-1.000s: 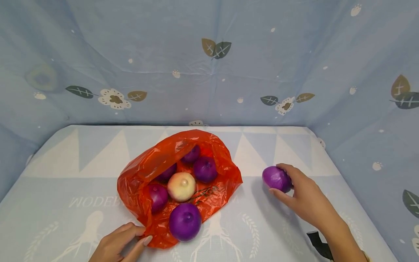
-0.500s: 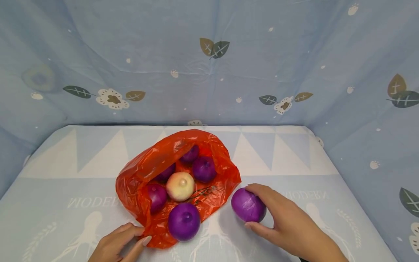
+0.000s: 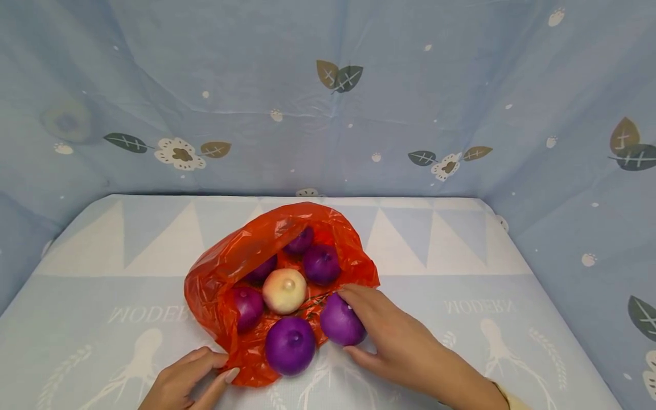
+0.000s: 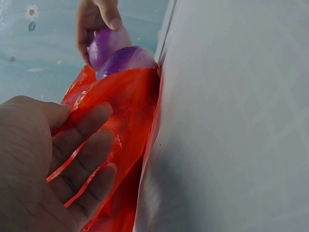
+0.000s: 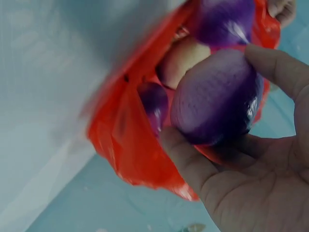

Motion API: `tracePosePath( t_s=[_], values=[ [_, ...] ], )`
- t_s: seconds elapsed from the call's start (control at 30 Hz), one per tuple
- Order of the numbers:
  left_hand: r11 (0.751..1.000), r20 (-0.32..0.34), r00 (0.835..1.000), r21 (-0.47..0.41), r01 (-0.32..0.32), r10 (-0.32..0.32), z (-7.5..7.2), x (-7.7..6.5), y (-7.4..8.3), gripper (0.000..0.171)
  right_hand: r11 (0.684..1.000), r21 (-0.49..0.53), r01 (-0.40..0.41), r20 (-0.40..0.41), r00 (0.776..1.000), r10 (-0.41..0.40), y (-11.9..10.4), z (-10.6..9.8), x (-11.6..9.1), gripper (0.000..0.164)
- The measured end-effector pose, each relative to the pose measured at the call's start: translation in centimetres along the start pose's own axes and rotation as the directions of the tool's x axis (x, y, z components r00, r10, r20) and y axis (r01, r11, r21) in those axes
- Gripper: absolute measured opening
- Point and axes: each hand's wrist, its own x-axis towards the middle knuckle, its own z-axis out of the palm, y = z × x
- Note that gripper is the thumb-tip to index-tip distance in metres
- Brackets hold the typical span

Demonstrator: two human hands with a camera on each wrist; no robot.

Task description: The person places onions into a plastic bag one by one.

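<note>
A red plastic bag (image 3: 220, 267) lies on its side, its mouth facing the person. Inside are several purple onions (image 3: 321, 264) and one pale yellow onion (image 3: 284, 291). A larger purple onion (image 3: 290, 345) sits at the mouth's front edge. My left hand (image 3: 185, 378) pinches the bag's rim at the front left between thumb and index finger; its other fingers show spread against the red film in the left wrist view. At the bag's right edge, my right hand (image 3: 394, 336) grips another purple onion (image 5: 217, 99) between thumb and fingers. Whether that onion touches the bag is unclear.
The bag rests on a table covered with a pale blue and white printed cloth (image 3: 461, 364). A blue curtain (image 3: 256, 85) with leaf and flower prints hangs behind the table and along its sides.
My right hand has carried the purple onion leftward from the table's right side to the bag's mouth. The left hand has stayed at the bag's rim.
</note>
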Motion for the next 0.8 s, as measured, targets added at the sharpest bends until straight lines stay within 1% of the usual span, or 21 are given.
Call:
tracePosePath(
  t_s=[0.1, 0.23, 0.33, 0.5, 0.67, 0.8],
  values=[
    [1.0, -0.004, 1.0, 0.001, -0.026, 0.026, 0.0, 0.0, -0.2, 0.045, 1.0, 0.006, -0.012, 0.004, 1.0, 0.012, 0.1, 0.8, 0.7, 0.078],
    [0.999, -0.006, 0.999, -0.001, -0.039, 0.039, 0.0, 0.0, -0.3, 0.046, 0.999, 0.018, -0.029, 0.014, 0.999, 0.029, 0.2, 1.8, 1.3, 0.078],
    [0.999, -0.006, 0.999, -0.005, -0.04, 0.04, 0.0, 0.0, -0.3, 0.046, 0.999, 0.022, -0.027, 0.022, 0.999, 0.027, 0.3, 2.4, 1.8, 0.078],
    [0.999, -0.003, 0.999, 0.0, -0.035, 0.035, -0.1, 0.0, -0.2, 0.046, 1.0, 0.002, -0.006, 0.011, 1.0, 0.006, 0.3, 3.1, 2.3, 0.079],
    [1.0, 0.003, 1.0, 0.018, -0.013, 0.013, 0.0, 0.0, -0.2, 0.045, 1.0, -0.026, 0.005, -0.012, 1.0, -0.006, 0.4, 3.7, 2.6, 0.078],
    [1.0, 0.004, 1.0, 0.023, -0.002, 0.002, 0.1, -0.1, -0.1, 0.044, 0.999, -0.041, 0.004, -0.009, 1.0, -0.005, 0.4, 4.1, 2.8, 0.078]
  ],
)
